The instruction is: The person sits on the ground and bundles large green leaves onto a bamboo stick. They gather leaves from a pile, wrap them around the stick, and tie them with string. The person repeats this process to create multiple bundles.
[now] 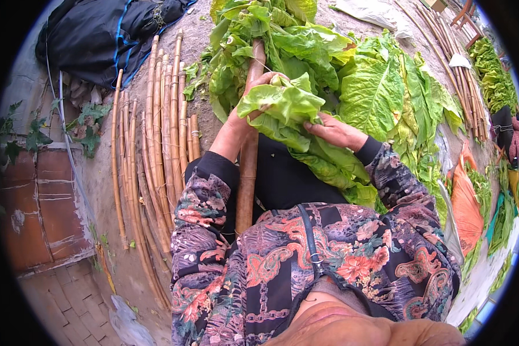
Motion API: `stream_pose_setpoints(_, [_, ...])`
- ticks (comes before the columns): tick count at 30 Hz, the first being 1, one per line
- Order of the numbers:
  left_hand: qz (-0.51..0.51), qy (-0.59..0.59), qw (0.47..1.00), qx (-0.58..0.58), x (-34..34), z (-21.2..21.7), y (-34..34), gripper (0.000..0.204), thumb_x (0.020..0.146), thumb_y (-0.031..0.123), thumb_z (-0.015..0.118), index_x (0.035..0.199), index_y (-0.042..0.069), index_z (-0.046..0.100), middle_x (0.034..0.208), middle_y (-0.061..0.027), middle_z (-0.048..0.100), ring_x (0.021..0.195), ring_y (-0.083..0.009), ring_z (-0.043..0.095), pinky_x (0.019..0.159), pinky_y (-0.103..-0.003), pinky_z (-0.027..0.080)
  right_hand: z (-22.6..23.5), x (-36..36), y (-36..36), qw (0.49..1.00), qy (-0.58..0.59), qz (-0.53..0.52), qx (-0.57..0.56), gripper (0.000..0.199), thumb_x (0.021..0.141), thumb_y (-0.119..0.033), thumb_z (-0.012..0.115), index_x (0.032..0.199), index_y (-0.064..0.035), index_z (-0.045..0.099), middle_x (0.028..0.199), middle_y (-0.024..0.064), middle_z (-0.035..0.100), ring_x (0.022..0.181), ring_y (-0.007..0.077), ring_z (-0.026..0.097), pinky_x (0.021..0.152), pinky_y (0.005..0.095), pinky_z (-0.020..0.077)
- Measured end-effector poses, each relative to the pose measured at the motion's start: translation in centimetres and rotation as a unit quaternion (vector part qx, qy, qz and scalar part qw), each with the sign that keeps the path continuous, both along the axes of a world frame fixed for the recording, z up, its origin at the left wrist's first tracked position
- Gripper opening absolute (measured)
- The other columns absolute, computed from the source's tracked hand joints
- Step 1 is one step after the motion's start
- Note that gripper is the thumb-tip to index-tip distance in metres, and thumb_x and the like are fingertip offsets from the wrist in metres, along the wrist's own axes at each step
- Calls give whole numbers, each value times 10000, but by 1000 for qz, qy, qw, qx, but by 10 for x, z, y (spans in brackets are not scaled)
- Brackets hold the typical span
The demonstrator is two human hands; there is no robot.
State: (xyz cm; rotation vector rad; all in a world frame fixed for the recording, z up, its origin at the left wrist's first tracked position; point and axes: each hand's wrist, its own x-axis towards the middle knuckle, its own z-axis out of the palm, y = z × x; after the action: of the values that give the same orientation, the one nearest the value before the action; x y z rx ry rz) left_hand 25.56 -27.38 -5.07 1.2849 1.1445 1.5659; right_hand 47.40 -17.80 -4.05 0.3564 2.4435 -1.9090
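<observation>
A bunch of broad green tobacco leaves (291,106) is between my two hands, in front of my chest. My left hand (242,115) is closed on the stem side of the bunch, its fingers partly hidden behind a curled leaf. On the other side, my right hand (339,132) grips the bunch with the thumb lying over a leaf. A thick bamboo pole (249,173) runs away from my lap, passing under my left wrist. More leaves (236,69) hang along both sides of its far part. Leaves also lie across my lap below my right hand.
A large pile of leaves (375,86) lies to the right. Several bamboo poles (161,115) rest on the ground at left, with another bundle (464,81) at far right. Black sheeting (89,40) lies far left, and an orange sack (466,202) is at right.
</observation>
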Motion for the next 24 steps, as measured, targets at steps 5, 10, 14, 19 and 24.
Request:
stream_pose_setpoints(5, [118, 56, 976, -176, -2, 29, -26, 334, 881, 234, 637, 1121, 13, 571, 876, -68, 658, 780, -137, 627, 705, -276, 496, -3, -13, 1, 992, 36, -29, -120, 479, 900, -184, 604, 1325, -30, 446, 1243, 75, 548, 1151, 152, 466, 1006, 297, 351])
stream_pose_setpoints(10, [189, 517, 821, -153, 21, 79, -33, 216, 879, 178, 563, 989, 11, 645, 785, -181, 653, 746, -327, 643, 691, -382, 496, 31, -68, 87, 953, 113, -190, 207, 395, 854, -78, 516, 1242, -4, 510, 1101, 167, 637, 1037, 228, 599, 912, 336, 451])
stream_pose_setpoints(14, [205, 491, 839, -111, -10, 106, 1, 170, 830, 153, 617, 904, 19, 691, 762, -146, 667, 682, -262, 643, 664, -346, 496, 36, -131, 91, 865, 56, -42, 497, 510, 756, -66, 536, 1265, -97, 506, 1134, 185, 602, 1008, 339, 595, 858, 413, 478])
stream_pose_setpoints(19, [190, 465, 832, -234, -163, 68, 13, 185, 787, 229, 694, 876, 71, 726, 761, -95, 693, 714, -180, 656, 663, -330, 499, 33, -152, 106, 879, 98, 113, 453, 566, 741, -48, 559, 1297, -128, 495, 1061, 195, 625, 966, 372, 593, 824, 426, 484])
stream_pose_setpoints(24, [139, 231, 939, -215, -161, -18, 13, 175, 852, 89, 633, 988, -8, 684, 798, -24, 677, 637, -85, 543, 599, -244, 455, 18, -131, 106, 977, 135, 71, 147, 417, 863, -114, 593, 1268, -44, 522, 1112, 93, 640, 986, 114, 544, 909, 273, 414])
